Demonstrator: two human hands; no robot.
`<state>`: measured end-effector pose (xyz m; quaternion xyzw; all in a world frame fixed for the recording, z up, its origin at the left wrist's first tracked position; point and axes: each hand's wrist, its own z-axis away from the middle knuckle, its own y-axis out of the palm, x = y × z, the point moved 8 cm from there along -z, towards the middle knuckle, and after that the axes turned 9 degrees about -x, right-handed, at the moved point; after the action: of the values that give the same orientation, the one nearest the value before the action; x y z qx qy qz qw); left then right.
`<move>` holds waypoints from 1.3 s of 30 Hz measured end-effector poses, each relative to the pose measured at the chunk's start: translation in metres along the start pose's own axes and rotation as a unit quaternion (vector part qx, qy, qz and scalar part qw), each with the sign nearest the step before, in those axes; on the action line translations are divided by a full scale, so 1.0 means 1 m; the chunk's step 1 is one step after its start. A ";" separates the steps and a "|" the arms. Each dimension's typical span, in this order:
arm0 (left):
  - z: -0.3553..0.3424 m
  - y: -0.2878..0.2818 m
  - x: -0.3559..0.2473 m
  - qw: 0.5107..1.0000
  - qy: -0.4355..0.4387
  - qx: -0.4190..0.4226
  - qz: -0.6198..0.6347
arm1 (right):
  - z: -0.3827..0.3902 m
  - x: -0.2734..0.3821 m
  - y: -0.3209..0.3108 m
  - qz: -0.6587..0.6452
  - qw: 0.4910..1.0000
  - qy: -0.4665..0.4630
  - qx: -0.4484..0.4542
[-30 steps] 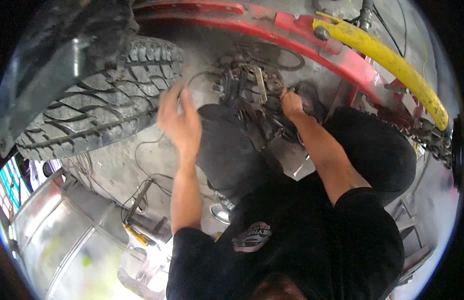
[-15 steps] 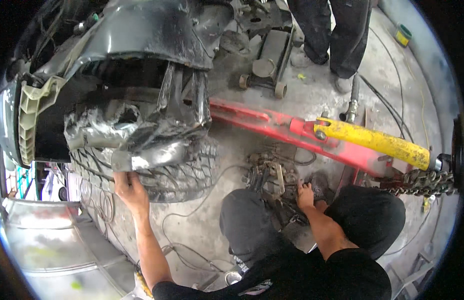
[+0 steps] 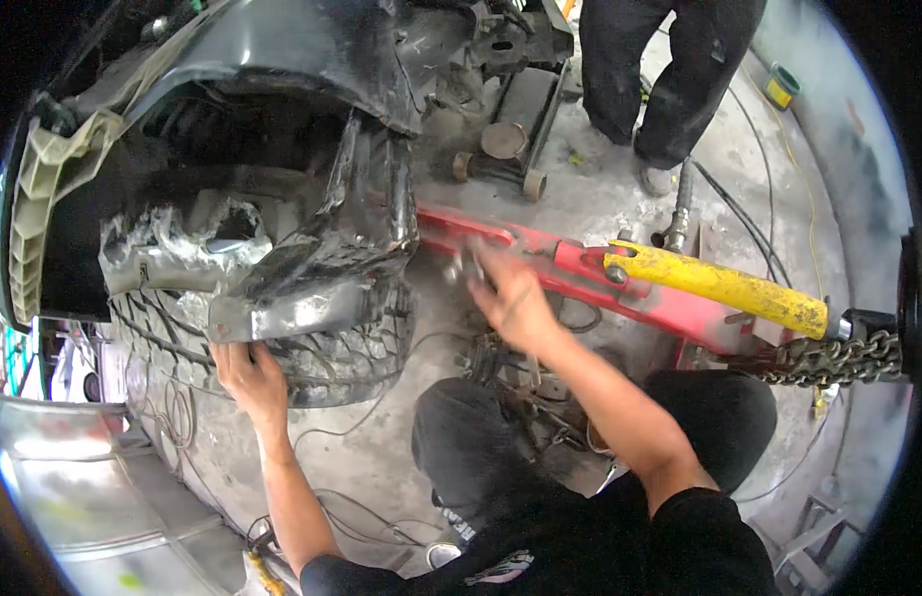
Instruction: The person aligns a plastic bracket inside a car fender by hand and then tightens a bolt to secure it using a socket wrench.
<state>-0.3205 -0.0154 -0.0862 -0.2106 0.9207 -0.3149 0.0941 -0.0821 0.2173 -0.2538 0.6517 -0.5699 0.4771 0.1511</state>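
Note:
My left hand (image 3: pixel 250 377) grips the lower edge of a bent, scraped metal panel (image 3: pixel 312 313), its fingertips tucked behind it. This panel is part of the damaged front of a vehicle and hangs just above a knobbly tyre (image 3: pixel 173 343). My right hand (image 3: pixel 511 301) is lifted in front of the red beam, right of the panel and apart from it. Motion smears its fingers. A small grey metallic piece (image 3: pixel 467 270) shows at the fingertips, too blurred to name.
A red beam (image 3: pixel 670 303) with a yellow cylinder (image 3: pixel 724 288) and a heavy chain (image 3: pixel 839 360) crosses the right side. Tools (image 3: pixel 550 427) lie between my knees. A floor jack (image 3: pixel 511 129) and a standing person's legs (image 3: pixel 665 79) are beyond. Cables trail across the floor.
My right hand has risen from the tools on the floor and moved left and away from me, now with a blurred metallic piece. My left hand stays on the panel edge. The view has shifted slightly.

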 end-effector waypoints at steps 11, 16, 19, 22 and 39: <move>-0.004 -0.005 -0.002 0.999 0.034 -0.034 0.008 | -0.064 -0.064 -0.088 0.185 0.978 0.081 0.053; -0.003 -0.001 -0.002 0.998 0.036 -0.052 0.022 | -0.138 0.001 -0.127 0.136 0.986 -0.081 -0.051; -0.005 -0.004 -0.004 0.998 0.037 -0.051 0.017 | -0.147 -0.010 -0.124 0.199 0.972 -0.122 0.000; -0.003 -0.003 -0.004 0.998 0.033 -0.048 0.020 | -0.146 0.000 -0.117 0.290 0.943 -0.150 0.066; -0.002 0.000 -0.001 0.999 0.028 -0.037 0.005 | -0.158 -0.004 -0.141 0.413 0.891 -0.162 0.101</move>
<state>-0.3203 -0.0135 -0.0845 -0.2008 0.9349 -0.2858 0.0623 -0.0277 0.3796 -0.1288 0.4379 -0.7526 0.4392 -0.2210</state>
